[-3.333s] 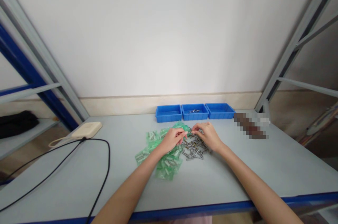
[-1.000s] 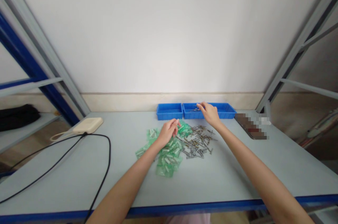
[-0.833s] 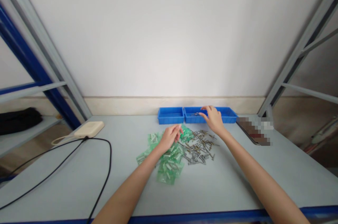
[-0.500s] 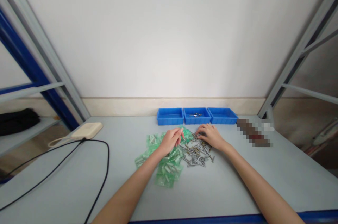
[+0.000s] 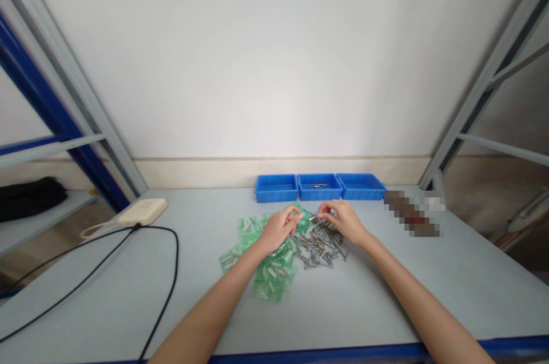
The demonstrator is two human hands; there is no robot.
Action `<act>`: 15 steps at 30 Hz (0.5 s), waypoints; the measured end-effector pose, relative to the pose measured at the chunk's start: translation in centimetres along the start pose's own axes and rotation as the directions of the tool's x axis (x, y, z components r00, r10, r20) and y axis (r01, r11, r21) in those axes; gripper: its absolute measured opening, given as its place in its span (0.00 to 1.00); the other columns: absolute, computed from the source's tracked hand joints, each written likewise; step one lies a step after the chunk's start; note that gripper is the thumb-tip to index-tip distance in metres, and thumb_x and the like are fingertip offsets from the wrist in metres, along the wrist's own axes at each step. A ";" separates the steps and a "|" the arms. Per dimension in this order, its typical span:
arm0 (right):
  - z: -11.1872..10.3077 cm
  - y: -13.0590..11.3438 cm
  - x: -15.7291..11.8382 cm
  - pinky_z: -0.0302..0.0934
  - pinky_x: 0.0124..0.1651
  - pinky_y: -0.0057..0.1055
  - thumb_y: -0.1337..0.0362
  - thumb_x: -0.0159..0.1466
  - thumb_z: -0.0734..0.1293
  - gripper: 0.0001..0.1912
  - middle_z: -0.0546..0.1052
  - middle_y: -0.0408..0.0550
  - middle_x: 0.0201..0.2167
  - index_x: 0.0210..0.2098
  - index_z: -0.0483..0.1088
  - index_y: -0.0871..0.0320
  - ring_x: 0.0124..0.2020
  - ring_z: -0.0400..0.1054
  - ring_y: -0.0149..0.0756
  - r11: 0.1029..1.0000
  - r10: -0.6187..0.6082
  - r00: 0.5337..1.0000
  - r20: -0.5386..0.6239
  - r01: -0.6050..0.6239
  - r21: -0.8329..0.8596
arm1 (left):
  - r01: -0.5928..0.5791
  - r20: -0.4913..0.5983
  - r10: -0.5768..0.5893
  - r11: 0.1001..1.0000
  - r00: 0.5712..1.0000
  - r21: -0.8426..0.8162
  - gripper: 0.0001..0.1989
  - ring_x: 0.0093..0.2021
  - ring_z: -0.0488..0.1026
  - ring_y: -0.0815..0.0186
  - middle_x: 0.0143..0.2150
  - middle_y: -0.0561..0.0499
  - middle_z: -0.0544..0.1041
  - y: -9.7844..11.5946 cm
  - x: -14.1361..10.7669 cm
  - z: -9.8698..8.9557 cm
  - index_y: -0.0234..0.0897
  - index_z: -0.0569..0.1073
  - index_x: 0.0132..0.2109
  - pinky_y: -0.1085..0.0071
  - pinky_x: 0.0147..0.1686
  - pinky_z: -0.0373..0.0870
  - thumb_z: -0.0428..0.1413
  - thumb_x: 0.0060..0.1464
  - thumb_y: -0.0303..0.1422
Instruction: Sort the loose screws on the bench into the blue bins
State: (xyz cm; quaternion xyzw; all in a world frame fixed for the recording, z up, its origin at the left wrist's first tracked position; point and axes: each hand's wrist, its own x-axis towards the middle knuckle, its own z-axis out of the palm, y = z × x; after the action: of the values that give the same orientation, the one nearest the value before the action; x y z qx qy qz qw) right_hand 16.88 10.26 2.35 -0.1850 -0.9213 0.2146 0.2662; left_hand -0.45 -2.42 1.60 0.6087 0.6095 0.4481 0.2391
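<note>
My right hand (image 5: 341, 220) pinches a metal screw (image 5: 314, 217) between thumb and fingertips, its tip pointing left. Below that hand lies a loose pile of screws (image 5: 319, 249), silver and brass-toned. My left hand (image 5: 279, 229) hovers over green plastic bags (image 5: 274, 281), fingers curled towards the thumb; anything in that pinch is too small to make out. Small pale parts show through the bags, which spread to the left of the pile. Another green bag (image 5: 303, 218) lies partly behind my left fingertips.
Three blue bins stand in a row at the back: a left bin (image 5: 277, 198), a middle bin (image 5: 319, 195) holding a few screws, and a right bin (image 5: 362, 194). On the left are a cream box (image 5: 143, 212) and a black cable (image 5: 175, 261). A blurred brown object (image 5: 412, 215) lies right.
My right hand has lifted slightly from the pile, and a screw now shows in its fingertips. My left hand has shifted a little to the right, towards it.
</note>
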 end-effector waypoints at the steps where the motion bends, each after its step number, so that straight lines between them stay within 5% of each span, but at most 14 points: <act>1: 0.1 -0.5 0.0 0.54 0.37 0.29 0.60 0.61 0.62 0.09 0.76 0.45 0.29 0.30 0.70 0.57 0.32 0.67 0.34 1.000 0.001 1.000 -0.029 -0.001 0.013 | -0.009 0.010 0.009 1.000 1.000 0.011 0.16 0.18 0.61 0.70 0.17 0.58 0.65 0.2 -0.1 0.0 0.36 0.69 0.37 0.76 0.21 0.55 0.46 0.55 0.45; 5: 0.9 -1.7 -0.1 0.53 0.40 0.31 0.57 0.61 0.62 0.09 0.76 0.44 0.30 0.31 0.69 0.56 0.33 0.68 0.35 0.999 -0.004 0.996 -0.092 0.001 -0.032 | -0.022 0.047 0.021 1.000 0.999 0.000 0.17 0.17 0.59 0.71 0.16 0.58 0.62 0.9 -0.2 0.2 0.35 0.70 0.32 0.76 0.22 0.55 0.46 0.56 0.43; 15: 1.4 -1.8 -0.3 0.52 0.40 0.30 0.55 0.63 0.59 0.14 0.76 0.43 0.27 0.29 0.70 0.56 0.32 0.68 0.34 1.000 0.024 0.999 -0.043 -0.024 0.002 | 0.012 0.021 -0.012 0.999 1.000 -0.033 0.20 0.16 0.56 0.72 0.14 0.58 0.58 1.0 -0.1 0.4 0.35 0.64 0.23 0.75 0.21 0.54 0.45 0.57 0.43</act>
State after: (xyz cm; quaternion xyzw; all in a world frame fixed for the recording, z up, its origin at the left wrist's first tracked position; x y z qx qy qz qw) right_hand 15.95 8.16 2.06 -0.2006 -0.9130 0.2143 0.2833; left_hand 0.46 -2.53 2.23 0.6057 0.6030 0.4504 0.2582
